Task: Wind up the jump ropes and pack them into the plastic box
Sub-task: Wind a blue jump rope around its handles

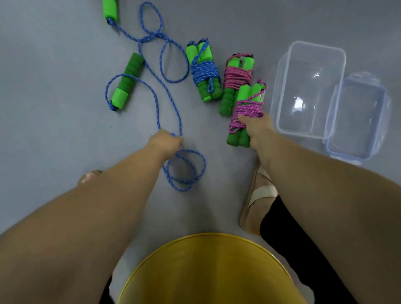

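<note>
Head view: three jump ropes are wound. A blue bundle [204,73] and a pink bundle [236,77] lie side by side on the grey floor [51,114], and the right hand [257,127] is clasped round a second pink bundle [247,110] by its ribbed foam handles [238,138]. None is packed yet. The clear, rigid plastic box [306,51] stands empty just right of them, its lid [359,156] against its near corner. The left hand [167,141] is fisted on the loose blue rope [179,122] — thin braided cord, sprawled in loops, not wound.
</note>
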The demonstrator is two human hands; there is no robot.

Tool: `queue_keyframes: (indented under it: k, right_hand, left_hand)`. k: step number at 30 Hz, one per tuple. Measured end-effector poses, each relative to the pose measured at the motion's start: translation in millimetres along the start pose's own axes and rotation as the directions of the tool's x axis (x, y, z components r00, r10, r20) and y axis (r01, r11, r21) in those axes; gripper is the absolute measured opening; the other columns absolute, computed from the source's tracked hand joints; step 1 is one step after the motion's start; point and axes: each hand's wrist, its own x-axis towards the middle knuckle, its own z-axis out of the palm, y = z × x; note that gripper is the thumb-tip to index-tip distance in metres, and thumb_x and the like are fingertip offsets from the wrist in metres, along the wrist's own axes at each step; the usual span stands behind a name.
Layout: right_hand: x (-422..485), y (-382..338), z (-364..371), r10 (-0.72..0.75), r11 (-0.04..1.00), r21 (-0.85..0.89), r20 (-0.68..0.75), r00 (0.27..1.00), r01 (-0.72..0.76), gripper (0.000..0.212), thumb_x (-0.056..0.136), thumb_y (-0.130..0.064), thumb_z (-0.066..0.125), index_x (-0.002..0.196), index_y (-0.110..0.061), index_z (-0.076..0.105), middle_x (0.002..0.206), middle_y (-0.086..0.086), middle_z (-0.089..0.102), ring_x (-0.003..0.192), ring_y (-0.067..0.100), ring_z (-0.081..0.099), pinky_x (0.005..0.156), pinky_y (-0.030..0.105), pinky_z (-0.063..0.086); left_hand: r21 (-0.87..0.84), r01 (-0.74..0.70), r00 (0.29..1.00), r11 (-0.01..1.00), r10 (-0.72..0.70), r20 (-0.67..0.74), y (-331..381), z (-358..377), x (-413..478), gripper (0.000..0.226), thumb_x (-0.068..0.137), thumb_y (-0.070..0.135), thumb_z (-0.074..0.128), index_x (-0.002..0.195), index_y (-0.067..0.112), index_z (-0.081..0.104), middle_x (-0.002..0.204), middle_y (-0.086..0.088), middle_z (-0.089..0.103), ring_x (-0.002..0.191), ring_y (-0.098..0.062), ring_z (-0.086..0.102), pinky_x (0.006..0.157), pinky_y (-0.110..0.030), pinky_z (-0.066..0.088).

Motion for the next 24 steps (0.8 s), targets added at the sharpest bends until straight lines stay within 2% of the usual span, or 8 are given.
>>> queue_keyframes:
  k: [4, 6, 10, 14, 17, 19, 20, 24]
  right_hand:
    - [21.9, -3.3, 15.9, -0.076, 0.992, -0.107, -0.072, 0.994, 0.068, 0.039, 0.085, -0.004, 0.058, 0.124, -0.001, 0.052, 0.119, 0.017, 0.061, 0.093, 0.020, 0.056, 0.082, 0.029, 0.046]
    - [34.3, 0.9, 15.8, -0.021, 0.985, -0.174, -0.079, 0.997, 0.007, 0.038, 0.094, -0.007, 0.043, 0.132, -0.001, 0.044, 0.134, 0.020, 0.050, 0.115, 0.028, 0.050, 0.097, 0.033, 0.038]
    - [36.1, 5.8, 9.6, 0.051, 0.935, -0.341, -0.142, 0.989, -0.097, 0.049, 0.098, -0.017, 0.033, 0.143, -0.001, 0.024, 0.143, 0.022, 0.037, 0.129, 0.037, 0.039, 0.105, 0.041, 0.033]
    - [12.6, 10.7, 11.2, -0.189, 0.795, -0.600, -0.102, 0.977, 0.091, 0.065, 0.093, -0.019, 0.046, 0.147, -0.003, 0.014, 0.154, 0.017, 0.015, 0.142, 0.031, 0.017, 0.114, 0.033, 0.014]
    - [-18.8, 14.8, 27.8, -0.455, 0.647, -0.691, -0.010, 0.890, 0.323, 0.059, 0.086, -0.014, 0.054, 0.141, -0.011, 0.034, 0.153, 0.012, 0.018, 0.141, 0.029, 0.016, 0.113, 0.032, 0.012]
    - [-35.0, 27.5, 44.7, -0.556, 0.482, -0.734, 0.165, 0.814, 0.478, 0.049, 0.082, -0.012, 0.055, 0.131, -0.012, 0.047, 0.145, 0.012, 0.030, 0.135, 0.031, 0.025, 0.110, 0.033, 0.019]
    - [-39.3, 33.8, 52.5, -0.515, 0.462, -0.717, 0.262, 0.816, 0.522, 0.045, 0.083, -0.012, 0.055, 0.127, -0.012, 0.050, 0.141, 0.011, 0.036, 0.131, 0.030, 0.031, 0.108, 0.033, 0.024]
    - [-43.8, 51.5, 98.7, -0.103, 0.623, -0.631, 0.519, 0.849, 0.461, 0.049, 0.082, -0.022, 0.062, 0.128, -0.010, 0.048, 0.132, 0.011, 0.046, 0.120, 0.028, 0.048, 0.101, 0.037, 0.040]
  left_hand:
    - [-0.070, 0.095, 0.990, 0.993, -0.102, -0.101, 3.0, 1.7, 40.6, 0.051, 0.088, 0.028, 0.055, 0.132, 0.005, 0.042, 0.138, -0.019, 0.040, 0.123, -0.036, 0.044, 0.098, -0.037, 0.039]
    - [-0.098, 0.104, 0.985, 0.990, -0.116, -0.130, 6.1, 3.7, 54.5, 0.055, 0.090, 0.027, 0.054, 0.138, 0.008, 0.037, 0.144, -0.018, 0.034, 0.129, -0.036, 0.038, 0.105, -0.042, 0.036]
    - [-0.142, 0.149, 0.981, 0.978, -0.164, -0.099, 4.6, 4.6, 72.7, 0.055, 0.091, 0.023, 0.050, 0.141, 0.010, 0.030, 0.142, -0.016, 0.030, 0.119, -0.035, 0.046, 0.092, -0.037, 0.042]
    - [-0.212, 0.168, 0.976, 0.963, -0.193, -0.105, -0.3, 4.2, 78.6, 0.046, 0.088, 0.020, 0.051, 0.130, 0.005, 0.042, 0.134, -0.017, 0.044, 0.113, -0.034, 0.051, 0.090, -0.035, 0.046]
    - [-0.256, 0.171, 0.972, 0.951, -0.206, -0.113, -6.0, 4.0, 81.2, 0.044, 0.086, 0.018, 0.054, 0.125, 0.000, 0.046, 0.130, -0.019, 0.049, 0.111, -0.033, 0.054, 0.083, -0.033, 0.045]
    - [-0.283, 0.158, 0.978, 0.946, -0.190, -0.088, -12.2, 5.9, 82.9, 0.035, 0.086, 0.013, 0.056, 0.116, -0.004, 0.049, 0.124, -0.023, 0.055, 0.101, -0.032, 0.058, 0.073, -0.032, 0.045]
    - [-0.275, 0.143, 0.983, 0.951, -0.170, -0.076, -14.0, 7.8, 82.8, 0.030, 0.087, 0.011, 0.056, 0.112, -0.004, 0.053, 0.121, -0.024, 0.058, 0.099, -0.032, 0.060, 0.074, -0.032, 0.047]
    - [-0.316, 0.033, 0.999, 0.948, -0.027, 0.023, -14.6, 9.0, 73.7, 0.028, 0.090, 0.006, 0.049, 0.115, 0.000, 0.062, 0.119, -0.022, 0.063, 0.111, -0.034, 0.060, 0.095, -0.042, 0.050]
